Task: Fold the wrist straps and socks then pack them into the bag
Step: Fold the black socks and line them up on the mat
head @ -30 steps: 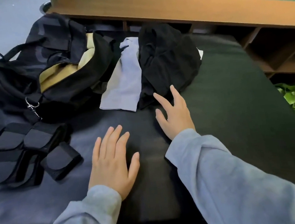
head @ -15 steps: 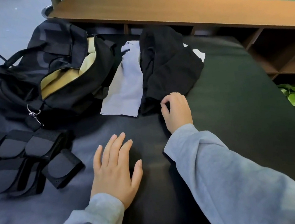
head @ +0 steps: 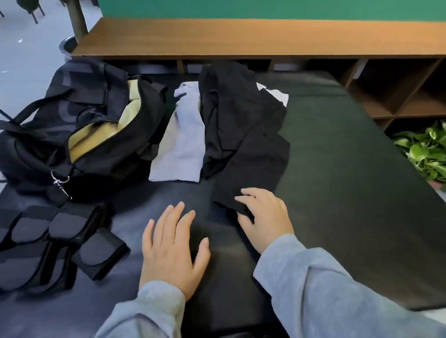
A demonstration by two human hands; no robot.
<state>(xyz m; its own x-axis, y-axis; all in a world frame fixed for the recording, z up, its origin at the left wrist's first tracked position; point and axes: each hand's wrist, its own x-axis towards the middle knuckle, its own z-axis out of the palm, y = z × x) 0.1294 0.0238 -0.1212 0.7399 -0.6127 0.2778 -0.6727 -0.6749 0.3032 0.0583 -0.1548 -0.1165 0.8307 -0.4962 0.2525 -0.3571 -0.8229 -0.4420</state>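
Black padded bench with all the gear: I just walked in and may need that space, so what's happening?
A person in grey sleeves is sorting kit. The right hand grips the near edge of a black sock; the left hand rests flat on the black padded bench. A pale grey sock, black wrist straps and an open black duffel bag wait unpacked.

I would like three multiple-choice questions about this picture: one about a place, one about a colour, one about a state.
1. The bag lies where from the pale sock?
A. to its left
B. to its right
C. on top of it

2. What colour is the bag's lining?
A. red
B. yellowish tan
C. blue

3. What is the right hand doing?
A. resting flat on bare mat
B. pinching the black sock
C. gripping the wrist straps

Answers: 1 A, the bag sits left of the sock. 2 B, tan shows in the opening. 3 B, its fingers pinch the black fabric's near edge.
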